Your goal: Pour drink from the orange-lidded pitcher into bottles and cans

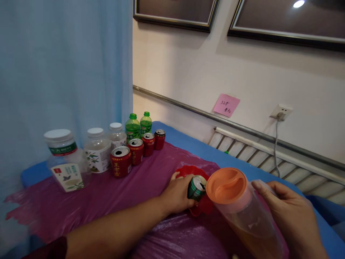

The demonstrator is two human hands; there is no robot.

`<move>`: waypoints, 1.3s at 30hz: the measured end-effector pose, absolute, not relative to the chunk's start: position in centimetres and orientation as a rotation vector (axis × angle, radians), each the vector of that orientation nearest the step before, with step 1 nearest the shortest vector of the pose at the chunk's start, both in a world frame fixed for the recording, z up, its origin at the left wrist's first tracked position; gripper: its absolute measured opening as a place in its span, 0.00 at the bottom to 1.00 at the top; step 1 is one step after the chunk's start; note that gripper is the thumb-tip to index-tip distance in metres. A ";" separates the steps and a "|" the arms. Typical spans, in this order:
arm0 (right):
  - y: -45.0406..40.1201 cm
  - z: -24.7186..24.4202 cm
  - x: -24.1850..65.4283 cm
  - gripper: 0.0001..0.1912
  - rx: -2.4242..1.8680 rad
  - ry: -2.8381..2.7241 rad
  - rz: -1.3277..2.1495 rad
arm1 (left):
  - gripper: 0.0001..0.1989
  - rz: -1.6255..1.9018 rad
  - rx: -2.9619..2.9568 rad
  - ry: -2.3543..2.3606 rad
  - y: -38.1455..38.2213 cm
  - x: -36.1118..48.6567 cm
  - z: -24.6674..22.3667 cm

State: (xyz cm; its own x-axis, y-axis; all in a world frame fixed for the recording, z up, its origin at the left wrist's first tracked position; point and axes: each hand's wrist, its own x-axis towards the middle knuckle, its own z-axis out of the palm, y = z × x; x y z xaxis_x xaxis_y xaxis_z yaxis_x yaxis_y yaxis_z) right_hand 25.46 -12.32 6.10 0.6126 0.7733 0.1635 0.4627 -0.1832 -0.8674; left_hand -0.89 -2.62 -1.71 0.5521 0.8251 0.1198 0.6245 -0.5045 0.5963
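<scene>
My left hand is wrapped round a dark green drink can, whose opened top faces up and a little to the right. Under and around the can shows a red scalloped dish; whether the can rests in it I cannot tell. My right hand grips the handle of a clear plastic pitcher with brownish liquid inside. The pitcher leans to the left, its orange lid close to the can's opening. No stream of liquid is visible between them.
Several red cans stand in a row at the left, beside clear jars with white lids and two green bottles. Purple plastic sheeting covers part of the blue table. A radiator and plugged-in cord lie behind.
</scene>
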 end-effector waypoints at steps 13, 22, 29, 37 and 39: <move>-12.4 5.9 25.5 0.23 -1.772 -1.072 0.322 | 0.36 0.581 2.276 1.144 -2.7 -0.9 -1.7; -12.3 5.8 25.4 0.25 -1.808 -1.014 0.381 | 0.35 0.565 2.288 1.156 -2.6 -0.9 -1.8; -12.3 5.9 25.5 0.26 -1.822 -1.020 0.374 | 0.35 0.552 2.283 1.144 -2.6 -0.9 -1.7; -12.4 6.5 25.1 0.23 -1.794 -1.075 0.320 | 0.36 0.557 2.298 1.157 -2.6 -0.9 -1.8; -12.5 6.6 24.9 0.23 -1.768 -1.094 0.303 | 0.36 0.556 2.304 1.166 -2.6 -0.9 -1.8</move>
